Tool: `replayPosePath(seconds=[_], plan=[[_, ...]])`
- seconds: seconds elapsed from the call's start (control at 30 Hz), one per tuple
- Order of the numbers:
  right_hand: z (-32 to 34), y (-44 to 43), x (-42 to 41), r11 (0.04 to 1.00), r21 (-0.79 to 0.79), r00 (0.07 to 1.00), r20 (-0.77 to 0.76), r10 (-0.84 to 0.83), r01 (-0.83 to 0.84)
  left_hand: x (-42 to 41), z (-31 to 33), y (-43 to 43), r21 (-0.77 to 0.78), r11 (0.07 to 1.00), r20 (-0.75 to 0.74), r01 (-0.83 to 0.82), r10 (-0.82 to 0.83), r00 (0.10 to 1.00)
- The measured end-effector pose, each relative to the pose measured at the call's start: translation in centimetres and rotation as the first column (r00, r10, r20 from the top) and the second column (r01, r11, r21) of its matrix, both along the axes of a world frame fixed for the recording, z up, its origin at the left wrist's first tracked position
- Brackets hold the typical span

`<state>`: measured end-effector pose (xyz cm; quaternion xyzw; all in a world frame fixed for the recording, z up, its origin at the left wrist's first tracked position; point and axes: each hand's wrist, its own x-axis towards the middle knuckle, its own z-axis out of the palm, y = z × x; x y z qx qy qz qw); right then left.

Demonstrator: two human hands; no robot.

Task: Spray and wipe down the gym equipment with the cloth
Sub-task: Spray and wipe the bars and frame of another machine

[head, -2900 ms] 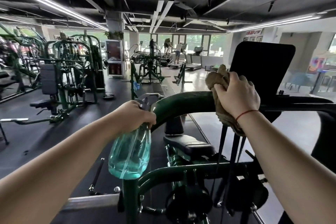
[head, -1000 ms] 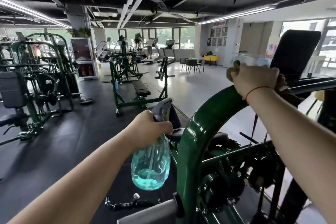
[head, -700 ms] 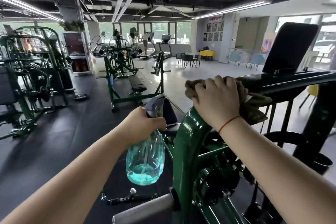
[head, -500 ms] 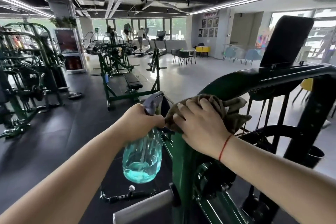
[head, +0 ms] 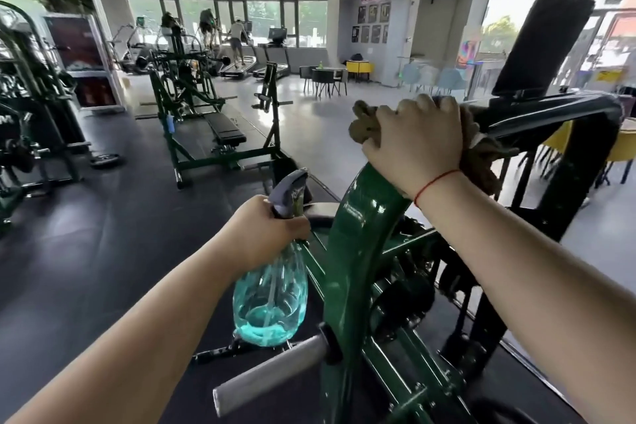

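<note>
A green curved frame bar (head: 358,237) of a weight machine rises in front of me and bends right into a dark top bar (head: 550,113). My right hand (head: 418,144) grips a brown cloth (head: 481,155) wrapped over the bend of that bar. My left hand (head: 265,231) holds a teal spray bottle (head: 272,299) by its grey trigger head, just left of the green bar. The bottle hangs upright with some liquid at the bottom. A black pad (head: 540,48) stands above the top bar at the right.
A silver weight peg (head: 272,372) sticks out toward me low on the machine. Other green machines and a bench (head: 220,127) stand on the black floor to the left. Treadmills with people (head: 237,41) line the far windows. Tables and chairs (head: 327,77) stand at mid-right.
My right hand slid the cloth down the green curve toward the bottle, then back up to the bend. My left hand kept the bottle almost still.
</note>
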<state>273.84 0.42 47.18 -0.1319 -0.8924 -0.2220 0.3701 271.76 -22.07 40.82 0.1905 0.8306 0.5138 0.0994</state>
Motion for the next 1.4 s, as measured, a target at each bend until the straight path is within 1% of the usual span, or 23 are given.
replayPosePath(seconds=[0.1, 0.17, 0.23, 0.3, 0.37, 0.4, 0.47, 0.53, 0.57, 0.63, 0.67, 0.73, 0.77, 0.8, 0.83, 0.9, 0.93, 1.0, 1.07, 1.13, 1.2, 1.3, 1.4], plan=[[-3.8, -2.2, 1.2, 0.983, 0.112, 0.990, -0.003, 0.143, -0.142, -0.3, -0.7, -0.6, -0.004, 1.000, 0.041, -0.013, 0.013, 0.999], [-7.5, -3.7, 1.8, 0.955, 0.158, 0.968, 0.054, 0.247, -0.252, -0.1, -0.8, -1.1, -0.007, 0.999, 0.055, -0.041, 0.041, 0.998], [-11.9, -4.8, 2.6, 0.929, 0.201, 0.950, 0.097, 0.296, -0.310, 0.1, -0.8, -2.0, 0.016, 0.998, 0.070, -0.055, 0.053, 0.996], [-16.5, -5.2, 3.8, 0.904, 0.238, 0.935, 0.093, 0.342, -0.354, 0.4, -0.9, -2.9, 0.037, 0.999, 0.084, -0.024, 0.021, 0.996], [-20.5, -5.1, 5.1, 0.880, 0.259, 0.918, 0.102, 0.384, -0.397, 0.6, -1.1, -3.7, 0.026, 1.000, 0.061, 0.004, -0.006, 0.998], [-21.9, -5.0, 5.7, 0.872, 0.254, 0.908, 0.115, 0.402, -0.418, 0.9, -1.2, -3.9, 0.017, 1.000, 0.050, 0.015, -0.016, 0.999], [-23.0, -4.8, 6.7, 0.877, 0.189, 0.897, 0.116, 0.426, -0.441, 1.3, -1.5, -3.9, 0.025, 0.999, 0.043, 0.030, -0.031, 0.999], [-21.4, -4.9, 7.2, 0.881, 0.110, 0.887, 0.041, 0.459, -0.461, 1.7, -1.7, -3.8, 0.026, 0.998, 0.054, 0.054, -0.055, 0.997], [-19.8, -4.9, 7.2, 0.882, 0.070, 0.883, -0.040, 0.469, -0.465, 1.9, -1.8, -3.6, 0.021, 0.998, 0.050, 0.058, -0.059, 0.997], [-15.3, -4.4, 6.3, 0.890, -0.034, 0.863, -0.263, 0.432, -0.455, 2.1, -1.7, -3.1, 0.025, 0.998, 0.024, 0.057, -0.058, 0.998], [-12.8, -3.7, 5.7, 0.892, -0.102, 0.843, -0.389, 0.371, -0.440, 2.1, -1.6, -2.8, 0.039, 0.997, 0.001, 0.070, -0.070, 0.998], [-8.4, -1.8, 4.6, 0.854, -0.301, 0.792, -0.581, 0.189, -0.425, 2.3, -1.3, -2.1, 0.089, 0.988, -0.036, 0.126, -0.123, 0.992], [-6.8, -0.8, 4.0, 0.812, -0.401, 0.777, -0.622, 0.099, -0.424, 2.3, -1.2, -1.8, 0.103, 0.982, -0.052, 0.158, -0.153, 0.987], [-5.9, -0.1, 3.6, 0.778, -0.466, 0.774, -0.631, 0.042, -0.422, 2.4, -0.9, -1.3, 0.092, 0.980, -0.064, 0.174, -0.168, 0.984], [-5.9, 0.0, 3.3, 0.770, -0.484, 0.778, -0.627, 0.025, -0.415, 2.5, -0.9, -1.1, 0.078, 0.981, -0.081, 0.179, -0.172, 0.982], [-7.5, -0.6, 2.9, 0.817, -0.421, 0.770, -0.637, 0.044, -0.395, 2.5, -0.7, -0.3, 0.076, 0.979, -0.114, 0.187, -0.178, 0.977], [-9.0, -1.2, 2.8, 0.824, -0.398, 0.756, -0.653, 0.056, -0.404, 2.5, -0.5, 0.1, 0.081, 0.978, -0.118, 0.193, -0.183, 0.976], [-13.0, -3.3, 3.1, 0.773, -0.429, 0.732, -0.678, 0.066, -0.467, 2.7, -0.1, 1.0, 0.078, 0.977, -0.128, 0.199, -0.188, 0.974], [-17.0, -5.6, 3.9, 0.704, -0.491, 0.737, -0.672, 0.069, -0.513, 2.9, 0.4, 2.0, 0.073, 0.975, -0.156, 0.209, -0.195, 0.968], [-19.6, -6.9, 4.8, 0.659, -0.528, 0.754, -0.651, 0.090, -0.535, 3.0, 1.0, 3.0, 0.066, 0.966, -0.179, 0.249, -0.234, 0.956], [-19.4, -6.7, 4.9, 0.557, -0.594, 0.747, -0.661, 0.075, -0.581, 3.2, 1.7, 3.9, 0.049, 0.955, -0.210, 0.292, -0.276, 0.938], [-16.4, -5.3, 4.5, 0.404, -0.631, 0.681, -0.731, -0.026, -0.662, 3.5, 2.9, 5.1, 0.010, 0.937, -0.243, 0.348, -0.336, 0.910], [-11.9, -2.7, 3.6, 0.357, -0.622, 0.630, -0.769, -0.111, -0.697, 4.0, 3.9, 6.3, 0.003, 0.926, -0.269, 0.377, -0.363, 0.892]])
